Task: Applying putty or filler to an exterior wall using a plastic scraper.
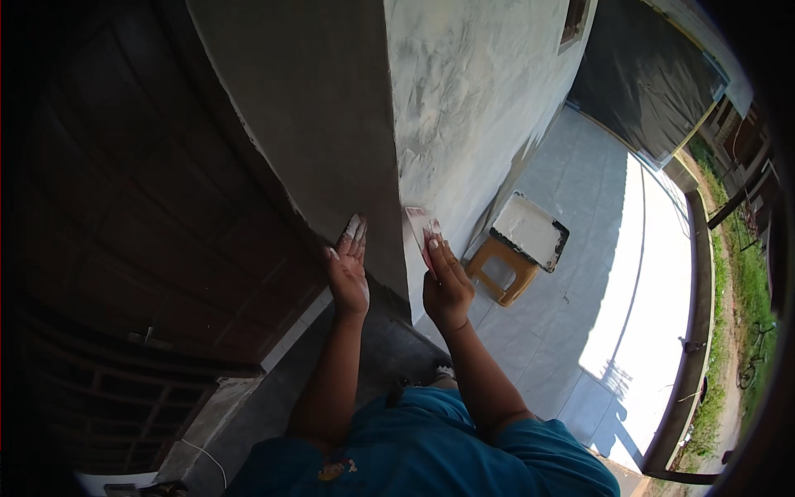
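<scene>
My right hand (449,286) grips a flat putty knife (420,225) smeared with white paste and a reddish tint. Its blade lies at the outer corner of the wall (451,108), on the lit, patchy white face. On the other side of that corner, my left hand (349,269) is held up with fingers stretched out and white paste on the fingertips. It is beside the shaded grey face (331,124); whether it touches the surface I cannot tell. A black-rimmed tray of white paste (526,225) rests on a tan plastic stool (515,286) to the right.
A dark wooden door (157,215) stands to the left, with a pale sill (294,331) below. Grey floor tiles (571,190) run along the right, partly sunlit, up to a low wall (702,306). Black sheeting (650,79) hangs at the far right.
</scene>
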The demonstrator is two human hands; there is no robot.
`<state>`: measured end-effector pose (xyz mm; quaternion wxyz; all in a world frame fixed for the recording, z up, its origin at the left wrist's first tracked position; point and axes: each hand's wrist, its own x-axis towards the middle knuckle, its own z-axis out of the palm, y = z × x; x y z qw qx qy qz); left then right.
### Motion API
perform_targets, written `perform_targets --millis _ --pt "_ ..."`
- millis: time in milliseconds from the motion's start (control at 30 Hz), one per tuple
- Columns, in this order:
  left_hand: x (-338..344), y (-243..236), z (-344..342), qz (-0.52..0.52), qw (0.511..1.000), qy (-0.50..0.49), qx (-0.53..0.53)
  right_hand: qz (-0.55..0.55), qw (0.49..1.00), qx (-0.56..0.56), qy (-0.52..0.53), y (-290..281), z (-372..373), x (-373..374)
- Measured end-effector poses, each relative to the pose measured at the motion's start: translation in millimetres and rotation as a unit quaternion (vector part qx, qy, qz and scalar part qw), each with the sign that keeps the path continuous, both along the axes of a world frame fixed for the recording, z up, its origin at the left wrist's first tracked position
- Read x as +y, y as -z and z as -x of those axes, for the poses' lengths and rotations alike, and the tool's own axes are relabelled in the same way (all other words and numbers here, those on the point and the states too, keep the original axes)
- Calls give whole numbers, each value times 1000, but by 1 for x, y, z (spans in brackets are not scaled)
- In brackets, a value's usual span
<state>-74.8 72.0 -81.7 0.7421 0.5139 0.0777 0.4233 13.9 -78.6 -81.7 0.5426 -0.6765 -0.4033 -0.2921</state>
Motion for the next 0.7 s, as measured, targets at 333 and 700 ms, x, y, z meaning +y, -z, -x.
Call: perform_targets --millis 333,700 --pt "-8 11 -7 42 998 -40 6 57 996 64 -20 45 24 0" --pt "-31 16 -13 37 999 -16 22 -3 986 161 -37 25 -18 22"
